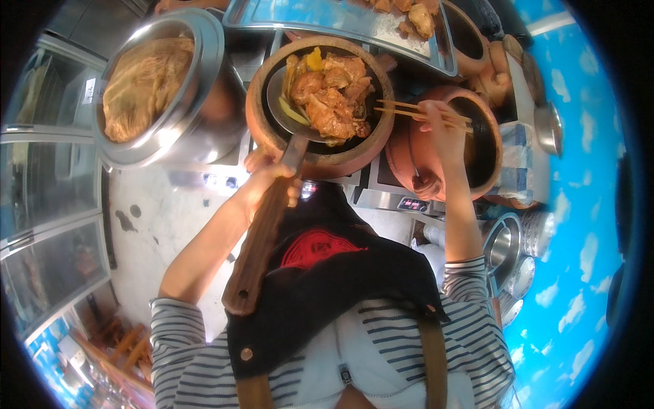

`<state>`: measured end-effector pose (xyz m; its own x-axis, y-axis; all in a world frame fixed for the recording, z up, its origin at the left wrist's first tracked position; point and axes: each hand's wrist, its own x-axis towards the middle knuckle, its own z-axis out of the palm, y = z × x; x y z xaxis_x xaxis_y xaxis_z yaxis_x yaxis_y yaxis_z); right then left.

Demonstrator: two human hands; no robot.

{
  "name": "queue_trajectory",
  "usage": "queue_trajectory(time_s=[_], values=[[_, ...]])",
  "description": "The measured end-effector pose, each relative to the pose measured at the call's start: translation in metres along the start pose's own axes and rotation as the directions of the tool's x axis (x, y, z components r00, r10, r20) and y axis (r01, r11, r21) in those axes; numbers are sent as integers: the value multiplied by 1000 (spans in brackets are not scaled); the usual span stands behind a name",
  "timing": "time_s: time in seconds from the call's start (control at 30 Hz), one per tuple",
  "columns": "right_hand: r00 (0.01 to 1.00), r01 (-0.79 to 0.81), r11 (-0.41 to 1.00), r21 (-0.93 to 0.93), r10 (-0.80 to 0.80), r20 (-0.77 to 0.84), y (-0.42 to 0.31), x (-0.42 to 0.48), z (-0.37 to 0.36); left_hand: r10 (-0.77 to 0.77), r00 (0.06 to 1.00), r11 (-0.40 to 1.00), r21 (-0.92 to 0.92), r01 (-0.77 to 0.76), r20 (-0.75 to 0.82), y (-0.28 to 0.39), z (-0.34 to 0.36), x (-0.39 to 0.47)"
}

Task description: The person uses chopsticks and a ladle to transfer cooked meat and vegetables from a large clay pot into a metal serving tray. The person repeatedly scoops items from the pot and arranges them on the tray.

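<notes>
My left hand (271,181) grips the long wooden handle (260,245) of a metal ladle (276,102). Its wide bowl is heaped with browned meat pieces (332,97), with yellow-green vegetable strips (294,112) along the left side. The bowl sits within the mouth of a round clay pot (258,122), over its dark interior. My right hand (437,125) pinches a pair of wooden chopsticks (401,108). Their tips reach over the pot's right rim, close to the meat but apart from it. Below that hand is a second clay pot (409,158), holding dark liquid.
A large steel pot (212,46) with brown, wrinkled food stands at left. Behind the clay pot, a metal tray (317,20) carries meat pieces. A checked cloth (516,163) lies at right by stacked bowls (536,232). Stove controls (413,204) face me; glass-fronted cabinets (51,184) line the left.
</notes>
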<state>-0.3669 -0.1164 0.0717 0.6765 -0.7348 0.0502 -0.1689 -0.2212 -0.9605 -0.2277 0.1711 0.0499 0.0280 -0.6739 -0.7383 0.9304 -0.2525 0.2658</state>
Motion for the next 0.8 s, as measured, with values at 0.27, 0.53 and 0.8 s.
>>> queue_trajectory(time_s=[0.27,0.53,0.8], values=[[974,-208,954,218,181,138,6,-18,39,-47,997,991,-122,55,66,4,-4,5],[971,-205,965,163,181,154,7,-3,65,-16,998,996,-84,21,58,3,-2,3],[933,-360,859,364,330,142,49,9,74,-3,1000,997,-76,5,29,3,0,1]])
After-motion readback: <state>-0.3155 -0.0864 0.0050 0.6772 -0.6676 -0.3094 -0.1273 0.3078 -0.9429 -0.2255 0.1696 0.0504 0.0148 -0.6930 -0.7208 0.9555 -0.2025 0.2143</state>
